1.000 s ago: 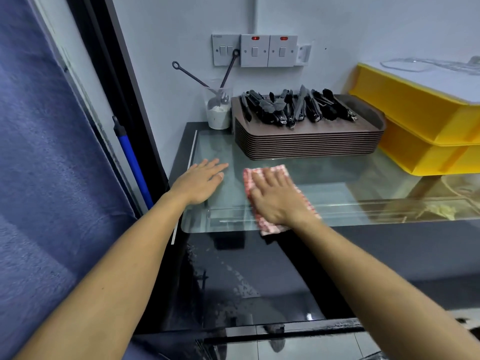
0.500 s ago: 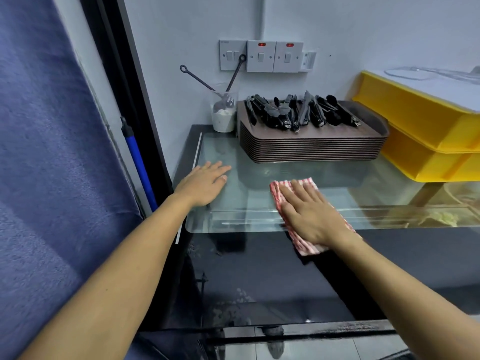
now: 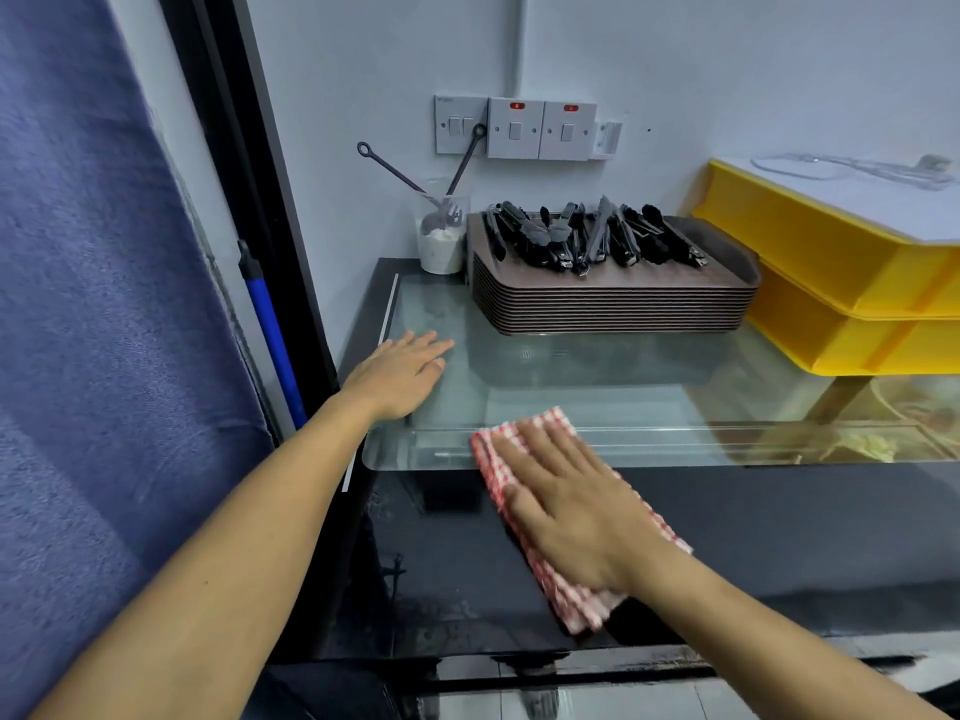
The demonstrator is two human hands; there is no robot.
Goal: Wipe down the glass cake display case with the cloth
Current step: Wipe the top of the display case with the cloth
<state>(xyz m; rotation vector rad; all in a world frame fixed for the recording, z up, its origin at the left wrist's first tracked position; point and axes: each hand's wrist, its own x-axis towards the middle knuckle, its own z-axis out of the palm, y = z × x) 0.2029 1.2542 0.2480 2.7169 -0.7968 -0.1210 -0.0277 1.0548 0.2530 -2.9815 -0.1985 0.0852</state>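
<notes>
both forearms showing bare, no sleeves in frame; left hand and right hand wearing no gloves, rings or watch.

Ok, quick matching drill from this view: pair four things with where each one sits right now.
Things:
1. red checked cloth
2. left hand
3. black tongs
4. plastic cup

Places:
A. on top of the stack of brown trays
B. under the flat right hand, draped over the glass top's front edge
C. back corner by the wall, left of the trays
D. flat on the glass near its left edge

Pairs: 1-B, 2-D, 3-A, 4-C
</notes>
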